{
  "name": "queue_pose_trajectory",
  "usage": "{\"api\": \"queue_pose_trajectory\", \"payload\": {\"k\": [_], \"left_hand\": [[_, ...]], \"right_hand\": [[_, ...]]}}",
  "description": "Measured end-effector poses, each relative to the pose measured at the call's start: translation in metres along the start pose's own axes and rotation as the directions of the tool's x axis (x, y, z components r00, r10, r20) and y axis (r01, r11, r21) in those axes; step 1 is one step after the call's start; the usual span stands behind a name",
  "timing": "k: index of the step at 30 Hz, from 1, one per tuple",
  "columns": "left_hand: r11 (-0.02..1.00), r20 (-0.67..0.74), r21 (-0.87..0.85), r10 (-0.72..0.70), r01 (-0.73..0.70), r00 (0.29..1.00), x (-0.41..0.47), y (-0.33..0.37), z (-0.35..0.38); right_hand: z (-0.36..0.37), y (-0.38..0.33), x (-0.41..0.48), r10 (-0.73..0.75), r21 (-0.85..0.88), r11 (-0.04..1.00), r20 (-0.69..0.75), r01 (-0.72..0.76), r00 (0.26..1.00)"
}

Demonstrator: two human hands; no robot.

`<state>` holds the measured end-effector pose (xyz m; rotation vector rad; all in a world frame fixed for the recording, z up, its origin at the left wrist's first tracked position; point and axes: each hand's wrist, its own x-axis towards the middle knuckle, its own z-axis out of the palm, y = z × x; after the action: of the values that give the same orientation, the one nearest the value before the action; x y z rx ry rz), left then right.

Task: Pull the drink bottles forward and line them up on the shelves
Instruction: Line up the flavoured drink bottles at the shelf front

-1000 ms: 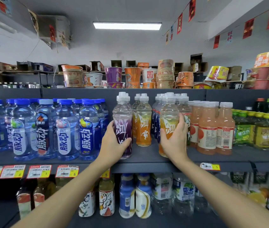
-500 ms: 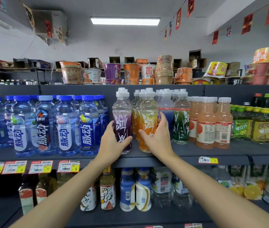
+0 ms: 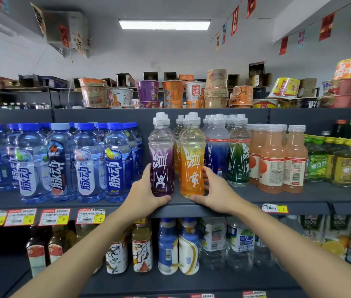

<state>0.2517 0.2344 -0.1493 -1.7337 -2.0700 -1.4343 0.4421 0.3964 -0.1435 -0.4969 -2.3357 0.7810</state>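
At the front edge of the middle grey metal shelf [image 3: 256, 198], the left hand [image 3: 146, 190] wraps the lower body of a clear plastic bottle of purple drink with a white sports cap [image 3: 161, 160]. Its thumb lies across the foot and its fingers curl round the far left side. Just beside it, the right hand [image 3: 215, 190] grips a matching clear bottle of orange drink [image 3: 192, 160] the same way, thumb at the base and fingers round the right flank. Both bottles stand upright, feet on the shelf near its lip, a narrow gap between them.

Outward to the right, the same kind of bottle in blue [image 3: 217, 151] and in green [image 3: 238, 160] stand upright but set back from the orange one. They lie past the right hand's fingers, so that hand is the nearer one. Judging by this, pulling them level calls for a straight draw toward the lip. More orange bottles crowd behind the front one.

Farther right stand peach-coloured juice bottles with white caps [image 3: 272, 160], and to the left a block of blue-capped water bottles [image 3: 86, 164]. Red and yellow price tags [image 3: 90, 216] hang below.
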Motion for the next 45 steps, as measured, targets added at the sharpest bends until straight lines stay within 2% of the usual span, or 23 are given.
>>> {"api": "queue_pose_trajectory", "payload": {"k": [3, 9, 32, 35, 38, 42, 45], "left_hand": [[1.000, 0.070, -0.026, 0.003, -0.001, 0.998, 0.001, -0.001, -0.007], [0.998, 0.133, -0.057, -0.028, 0.036, 0.991, 0.004, -0.010, -0.009], [0.999, 0.086, -0.018, -0.034, 0.036, 0.996, 0.001, 0.003, 0.001], [0.997, 0.073, -0.077, 0.025, -0.020, 0.997, -0.002, 0.010, -0.002], [0.983, -0.035, -0.045, 0.178, -0.180, 0.983, -0.006, 0.019, -0.003], [0.904, -0.221, 0.324, 0.358, -0.278, 0.907, -0.011, 0.031, 0.010], [0.841, -0.272, 0.430, 0.468, -0.329, 0.841, -0.007, 0.056, 0.030]], "right_hand": [[-0.005, 0.004, -0.001, 0.030, 0.048, 0.998, 0.034, -0.031, 0.999], [-0.003, 0.003, -0.005, -0.005, 0.009, 1.000, -0.006, 0.005, 1.000], [-0.001, -0.008, -0.010, 0.012, -0.099, 0.995, -0.023, -0.014, 1.000], [-0.002, -0.011, -0.011, 0.027, -0.112, 0.993, -0.016, -0.029, 1.000], [-0.005, -0.015, -0.013, 0.029, -0.095, 0.995, -0.036, -0.033, 0.999], [-0.013, -0.015, -0.015, -0.005, -0.110, 0.994, -0.128, -0.009, 0.992], [-0.029, -0.008, -0.018, -0.050, -0.139, 0.990, -0.181, 0.025, 0.982]]}}
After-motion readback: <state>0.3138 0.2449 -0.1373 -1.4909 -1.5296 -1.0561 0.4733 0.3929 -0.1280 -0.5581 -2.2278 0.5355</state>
